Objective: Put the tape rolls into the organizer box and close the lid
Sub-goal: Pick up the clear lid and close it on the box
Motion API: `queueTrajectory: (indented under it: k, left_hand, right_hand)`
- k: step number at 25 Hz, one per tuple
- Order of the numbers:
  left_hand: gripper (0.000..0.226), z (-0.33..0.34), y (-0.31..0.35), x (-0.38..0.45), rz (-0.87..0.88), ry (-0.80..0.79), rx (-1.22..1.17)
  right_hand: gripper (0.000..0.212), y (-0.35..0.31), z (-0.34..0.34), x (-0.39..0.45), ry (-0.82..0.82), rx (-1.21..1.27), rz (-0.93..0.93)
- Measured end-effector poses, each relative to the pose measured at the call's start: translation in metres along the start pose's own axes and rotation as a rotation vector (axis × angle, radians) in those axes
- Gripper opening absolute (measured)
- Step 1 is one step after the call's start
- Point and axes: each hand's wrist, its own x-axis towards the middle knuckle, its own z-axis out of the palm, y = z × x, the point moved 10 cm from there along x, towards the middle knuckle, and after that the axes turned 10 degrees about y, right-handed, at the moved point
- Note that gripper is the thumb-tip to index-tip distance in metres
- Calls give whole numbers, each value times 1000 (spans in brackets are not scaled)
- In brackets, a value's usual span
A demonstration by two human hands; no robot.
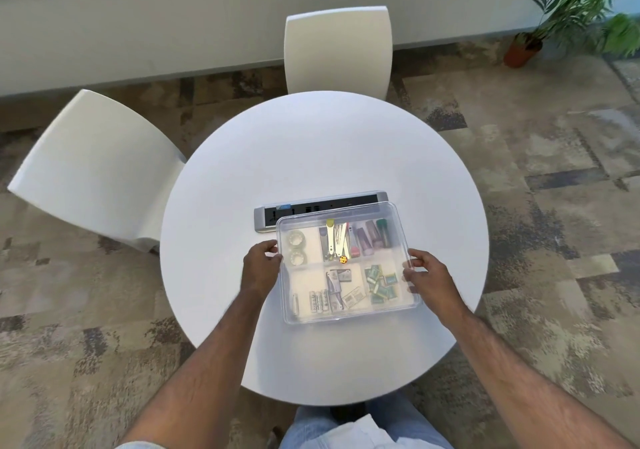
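A clear plastic organizer box (349, 313) sits on the round white table (311, 150), with its clear lid (346, 211) lying over the top. Two clear tape rolls (296, 247) lie one behind the other in the box's far left compartment, seen through the lid. My left hand (260, 268) grips the lid's left edge beside the tape rolls. My right hand (424, 273) grips the lid's right edge. Whether the lid is fully seated I cannot tell.
Other compartments hold scissors, markers, batteries, a stapler and green clips. A grey power strip (270, 213) lies just behind the box. Two white chairs (337, 50) (97, 168) stand at the far and left sides. A potted plant (523, 48) stands at the back right.
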Motion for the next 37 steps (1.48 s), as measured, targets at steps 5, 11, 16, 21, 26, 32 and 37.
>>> queueTrajectory:
  k: [5,11,16,21,26,32,37]
  left_hand:
    - [36,7,-7,7,-22,-23,14]
    - [42,14,-8,14,-67,-96,-3]
    - [60,23,15,36,-45,-127,-55]
    - [31,27,19,68,-136,-45,-95]
    - [25,33,14,82,-211,-32,-99]
    - [20,40,5,89,-250,-95,-108]
    - [10,47,0,92,-300,-168,-120]
  right_hand:
    - [36,1,1,12,4,-65,-1]
    - [21,8,-5,24,80,-228,-29]
    - [18,1,-3,35,120,-385,-60]
    - [31,-29,16,65,101,-441,-88]
    - [33,-72,45,106,25,-421,-102]
    - [14,-78,55,137,-19,-405,22]
    - [19,-69,55,136,-48,-346,118]
